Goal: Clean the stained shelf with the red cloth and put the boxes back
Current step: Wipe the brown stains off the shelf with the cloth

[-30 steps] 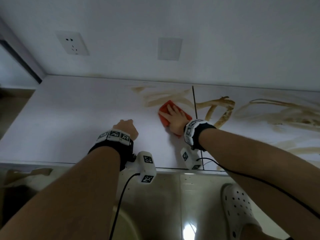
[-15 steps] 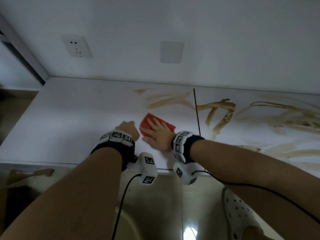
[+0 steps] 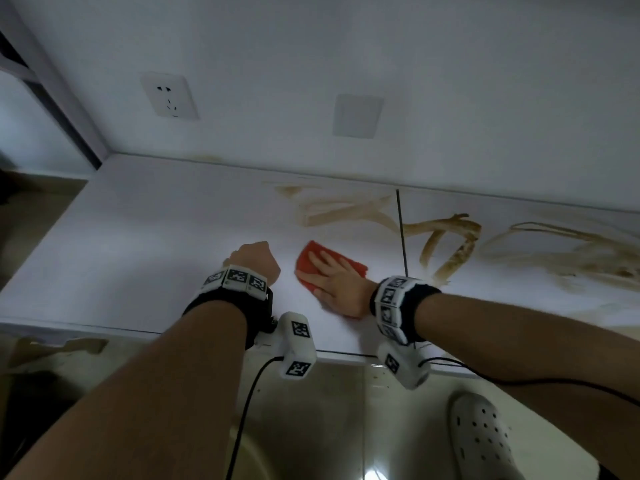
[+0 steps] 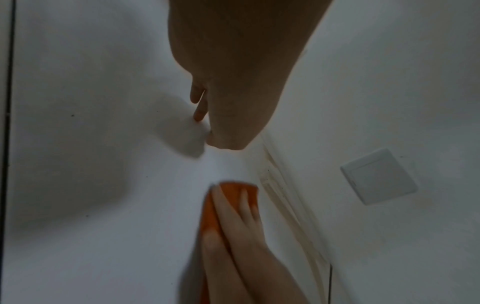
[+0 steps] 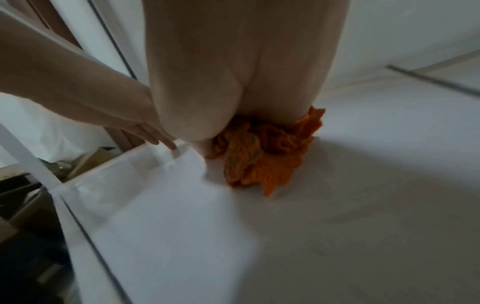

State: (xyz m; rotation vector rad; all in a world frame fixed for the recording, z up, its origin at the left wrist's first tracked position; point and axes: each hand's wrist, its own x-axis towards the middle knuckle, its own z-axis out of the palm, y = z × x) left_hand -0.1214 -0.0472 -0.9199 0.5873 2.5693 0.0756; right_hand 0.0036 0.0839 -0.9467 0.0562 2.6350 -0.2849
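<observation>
It looked like a home: a white shelf (image 3: 138, 237) stood against a painted wall, with a wall socket (image 3: 168, 95) and blank switch plate (image 3: 357, 116) beyond the hands, glossy floor tiles (image 3: 332, 410) below them.

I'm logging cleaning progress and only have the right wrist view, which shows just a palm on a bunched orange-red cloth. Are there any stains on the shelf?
Observer: Yes. Thick brown stains streak the shelf to the right of the red cloth, beyond the dark seam.
Operator: Is there anything on the cloth's side of that seam?
Observer: Fainter tan streaks lie behind the cloth, close to the wall.
Operator: How is the hand sitting on the cloth?
Observer: The right hand lies flat on top of it with its fingers straight and spread.
</observation>
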